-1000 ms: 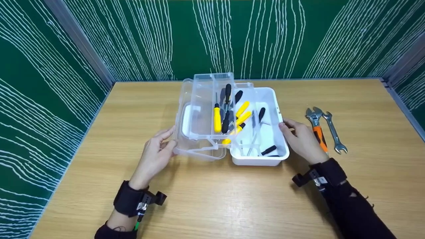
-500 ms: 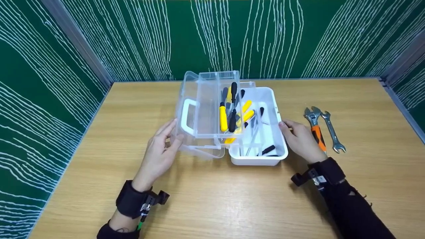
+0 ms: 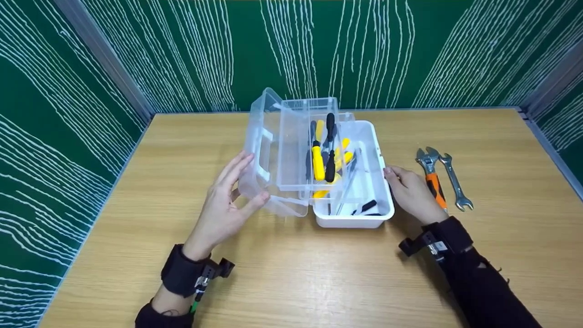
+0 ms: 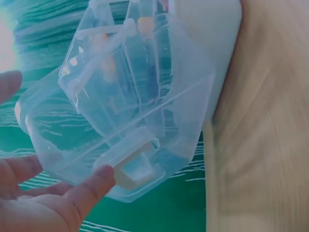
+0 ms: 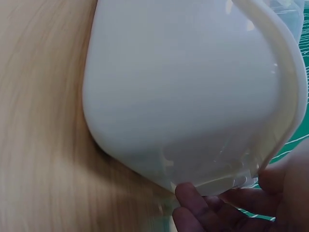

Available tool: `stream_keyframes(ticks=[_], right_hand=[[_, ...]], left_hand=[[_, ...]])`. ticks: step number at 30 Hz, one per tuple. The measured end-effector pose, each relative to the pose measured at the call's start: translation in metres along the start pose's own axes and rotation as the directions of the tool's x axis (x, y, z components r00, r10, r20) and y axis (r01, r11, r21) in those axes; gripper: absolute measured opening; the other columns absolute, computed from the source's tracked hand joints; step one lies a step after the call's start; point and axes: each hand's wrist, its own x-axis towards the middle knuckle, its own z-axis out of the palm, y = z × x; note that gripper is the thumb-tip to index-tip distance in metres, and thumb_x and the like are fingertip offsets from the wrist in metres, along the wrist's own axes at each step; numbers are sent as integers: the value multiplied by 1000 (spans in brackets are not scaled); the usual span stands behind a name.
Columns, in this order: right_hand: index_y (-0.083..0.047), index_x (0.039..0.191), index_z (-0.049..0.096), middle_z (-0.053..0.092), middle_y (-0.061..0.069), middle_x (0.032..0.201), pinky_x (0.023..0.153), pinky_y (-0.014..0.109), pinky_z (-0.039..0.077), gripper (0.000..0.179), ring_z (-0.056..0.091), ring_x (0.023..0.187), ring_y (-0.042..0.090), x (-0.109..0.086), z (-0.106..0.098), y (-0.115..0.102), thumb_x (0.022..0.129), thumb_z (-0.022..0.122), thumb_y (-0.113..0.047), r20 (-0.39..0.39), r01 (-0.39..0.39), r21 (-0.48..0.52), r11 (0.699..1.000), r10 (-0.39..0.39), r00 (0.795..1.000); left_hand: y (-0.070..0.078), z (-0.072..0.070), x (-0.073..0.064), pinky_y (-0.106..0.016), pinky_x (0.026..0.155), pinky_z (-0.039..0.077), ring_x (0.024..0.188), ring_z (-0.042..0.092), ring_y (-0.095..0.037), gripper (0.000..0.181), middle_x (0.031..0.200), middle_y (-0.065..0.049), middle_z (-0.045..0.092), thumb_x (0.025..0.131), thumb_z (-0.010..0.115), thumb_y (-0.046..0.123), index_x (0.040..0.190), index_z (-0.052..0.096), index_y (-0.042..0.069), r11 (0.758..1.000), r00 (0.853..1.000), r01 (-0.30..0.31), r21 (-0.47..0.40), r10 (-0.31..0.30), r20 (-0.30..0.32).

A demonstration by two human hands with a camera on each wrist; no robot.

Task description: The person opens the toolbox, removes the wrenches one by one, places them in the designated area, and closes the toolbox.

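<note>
A white toolbox (image 3: 350, 222) stands on the table with its clear lid (image 3: 256, 123) raised on the left, tilted upward. A clear divided tray (image 3: 294, 159) hangs between lid and box, bearing yellow-handled (image 3: 318, 165) and black-handled screwdrivers (image 3: 330, 171). More hand tools lie in the box below. My left hand (image 3: 221, 207) touches the lid's outer side with spread, mostly straight fingers; in the left wrist view its thumb lies beside the white carrying handle (image 4: 126, 176). My right hand (image 3: 412, 191) grips the box's right side, thumb at the rim, fingers around the latch area in the right wrist view.
Right of the box lie an adjustable wrench (image 3: 435, 184) with an orange and black handle and a double open-end wrench (image 3: 457, 184). Green panels (image 3: 246, 54) with white lines enclose the wooden table (image 3: 291, 273) at the back and sides.
The lid has swung up and rightward, pushed by my left hand. The tray has shifted right over the box with its screwdrivers. My right hand stays at the box's side.
</note>
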Motion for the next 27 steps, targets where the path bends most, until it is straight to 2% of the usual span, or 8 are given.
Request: stream_keyframes(ticks=[6, 12, 20, 25, 27], right_hand=[[10, 157, 45, 49, 35, 158, 126, 66, 34, 63, 41, 153, 51, 2, -1, 1, 118, 32, -39, 37, -38, 4, 999, 38, 999], [8, 159, 42, 45, 33, 162, 128, 65, 32, 65, 37, 155, 51, 3, -1, 2, 118, 31, -41, 59, -81, 12, 997, 81, 995], [7, 158, 45, 48, 33, 160, 128, 65, 31, 63, 40, 154, 50, 1, -1, 4, 118, 30, -39, 54, -60, 27, 998, 58, 997], [6, 159, 44, 48, 32, 160, 128, 65, 31, 60, 40, 155, 49, 2, 0, 4, 118, 30, -36, 70, -71, 30, 997, 69, 995], [5, 159, 45, 51, 32, 158, 126, 65, 35, 58, 44, 152, 49, 4, 1, 4, 118, 33, -34, 76, -71, 20, 997, 70, 995]], left_hand=[[-5, 0, 4, -59, 115, 50, 153, 45, -39, 86, 177, -10, 29, 86, 88, 14, 161, 46, 13, 995, 995, -100, 7, 100, 26], [-9, 2, 9, -50, 113, 54, 152, 48, -36, 80, 175, -11, 33, 85, 86, 1, 157, 51, 11, 985, 985, -171, 11, 171, 5], [-5, 7, 15, -45, 114, 55, 153, 47, -30, 74, 174, -8, 36, 87, 87, 6, 154, 57, 13, 967, 967, -256, 13, 256, -17], [-5, 14, 19, -46, 110, 58, 151, 50, -33, 74, 173, -10, 36, 87, 89, 10, 154, 57, 13, 962, 962, -272, -1, 271, -30], [-5, 17, 21, -47, 109, 59, 150, 51, -34, 74, 173, -11, 36, 88, 88, 11, 155, 56, 13, 964, 964, -267, -15, 266, -27]])
